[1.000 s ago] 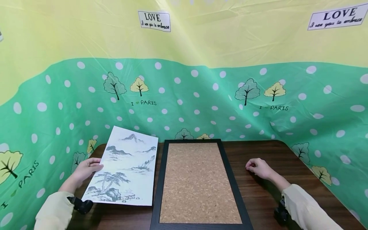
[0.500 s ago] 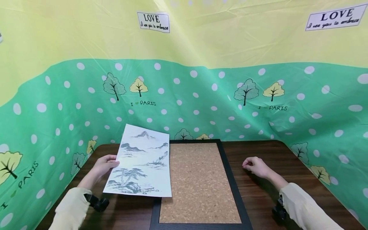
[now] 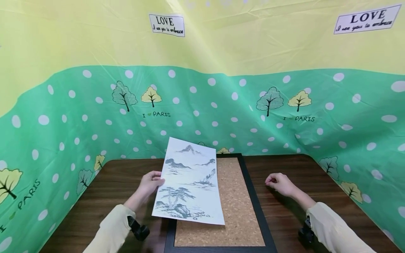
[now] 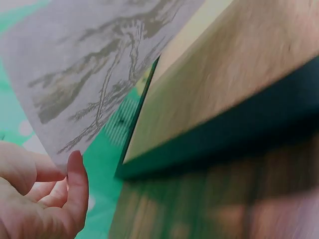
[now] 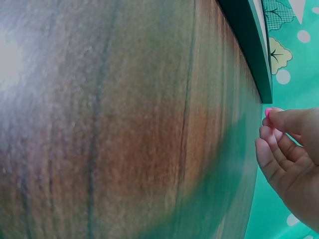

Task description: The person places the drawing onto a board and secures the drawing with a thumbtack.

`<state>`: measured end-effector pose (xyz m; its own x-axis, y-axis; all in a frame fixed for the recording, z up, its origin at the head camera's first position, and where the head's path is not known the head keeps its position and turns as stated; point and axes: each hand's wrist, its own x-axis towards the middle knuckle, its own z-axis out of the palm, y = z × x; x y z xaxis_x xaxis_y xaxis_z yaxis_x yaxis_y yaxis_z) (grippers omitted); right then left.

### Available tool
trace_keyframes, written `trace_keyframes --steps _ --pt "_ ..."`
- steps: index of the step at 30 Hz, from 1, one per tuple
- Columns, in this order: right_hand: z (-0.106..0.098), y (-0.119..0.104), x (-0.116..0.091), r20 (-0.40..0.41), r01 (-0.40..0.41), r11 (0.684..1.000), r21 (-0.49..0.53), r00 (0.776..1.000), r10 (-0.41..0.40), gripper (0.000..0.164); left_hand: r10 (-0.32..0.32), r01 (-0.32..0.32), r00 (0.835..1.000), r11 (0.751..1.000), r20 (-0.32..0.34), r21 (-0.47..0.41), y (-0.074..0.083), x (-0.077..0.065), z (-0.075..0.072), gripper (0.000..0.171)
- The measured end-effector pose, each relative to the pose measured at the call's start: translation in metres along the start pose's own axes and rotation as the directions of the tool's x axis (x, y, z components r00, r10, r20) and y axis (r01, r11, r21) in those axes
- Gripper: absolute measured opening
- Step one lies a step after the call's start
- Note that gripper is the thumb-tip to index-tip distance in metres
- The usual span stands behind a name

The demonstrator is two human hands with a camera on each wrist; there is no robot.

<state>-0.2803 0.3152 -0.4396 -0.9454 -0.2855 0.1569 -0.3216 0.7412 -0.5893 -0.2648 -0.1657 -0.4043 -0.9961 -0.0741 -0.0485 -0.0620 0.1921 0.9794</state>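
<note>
A sheet of paper [image 3: 190, 181] printed with an ink-wash landscape of mountains and pines is held up and slightly tilted. My left hand [image 3: 151, 182] pinches its left edge between thumb and fingers. In the head view the sheet overlaps the left part of a black-framed cork board [image 3: 243, 211] lying on the table. The left wrist view shows the paper [image 4: 99, 64] above the board's frame [image 4: 224, 132]. To the right of the board, my right hand [image 3: 281, 184] pinches a small pink object [image 5: 268, 112] between thumb and index finger; most of it is hidden.
The dark wood table [image 3: 95, 207] extends on both sides of the board. Behind it hangs a green and yellow curtain [image 3: 202, 91] with dots and trees. Black wrist cameras are strapped over both pale sleeves [image 3: 114, 225].
My left hand has carried the paper rightward, from beside the cork board to over its left part. The right hand has stayed almost in place.
</note>
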Motion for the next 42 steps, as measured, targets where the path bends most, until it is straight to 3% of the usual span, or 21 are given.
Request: trace_keyframes --steps 8,15,22,28,42 --pt "0.000 -0.002 0.000 0.001 0.010 1.000 -0.014 1.000 -0.010 0.005 -0.015 0.016 1.000 0.999 0.023 -0.038 -0.005 -0.012 0.049 0.025" --pt "0.003 0.001 0.002 -0.006 0.019 0.999 -0.031 1.000 -0.020 0.005 0.018 -0.018 0.999 1.000 0.036 -0.004 -0.017 -0.022 0.072 0.027" --pt "0.007 0.000 0.003 -0.003 0.023 0.999 -0.027 1.000 -0.023 0.006 0.093 -0.095 0.995 0.989 0.018 0.111 -0.025 -0.024 0.079 0.032" --pt "0.009 0.001 0.002 0.001 -0.012 1.000 -0.016 1.000 0.012 0.007 0.113 -0.111 0.994 0.977 -0.001 0.183 -0.025 -0.023 0.084 0.033" --pt "0.009 0.004 0.001 0.002 -0.002 0.999 -0.046 1.000 0.002 0.007 0.142 -0.149 0.989 0.959 0.044 0.241 -0.026 -0.023 0.090 0.031"
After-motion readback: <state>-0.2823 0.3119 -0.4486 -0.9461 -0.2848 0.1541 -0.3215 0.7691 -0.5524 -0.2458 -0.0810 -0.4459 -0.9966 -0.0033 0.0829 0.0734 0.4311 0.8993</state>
